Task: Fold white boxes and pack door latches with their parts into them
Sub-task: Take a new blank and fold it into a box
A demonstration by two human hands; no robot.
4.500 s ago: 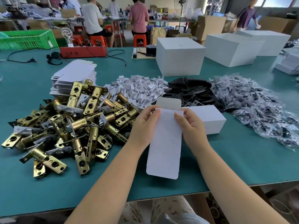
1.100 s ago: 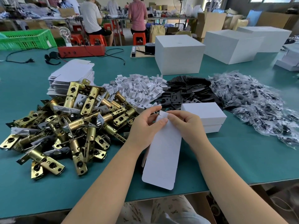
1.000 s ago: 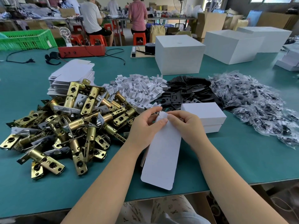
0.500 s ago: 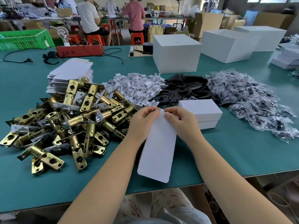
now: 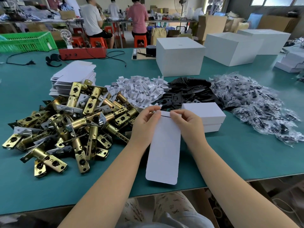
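Presently both hands, left (image 5: 144,122) and right (image 5: 189,122), pinch the far end of the flat white cardboard box blank (image 5: 163,148) above the green tabletop (image 5: 246,158); uneven pressure could crease it crooked or tear its flap.

flat white box blank (image 5: 163,150), brass latch heap (image 5: 69,122)

Both forearms are bare from the frame's lower edge up to the wrists, with no sleeve reaching into view. The left hand (image 5: 144,122) and right hand (image 5: 189,124) carry no gloves, rings, watch or bands, and the fingernails look short and unpainted. Below the forearms, nearer the body than either hand, the lap shows light cream trousers (image 5: 164,209) printed with small dark motifs (too blurred to identify), soft and loose like pyjama cloth.
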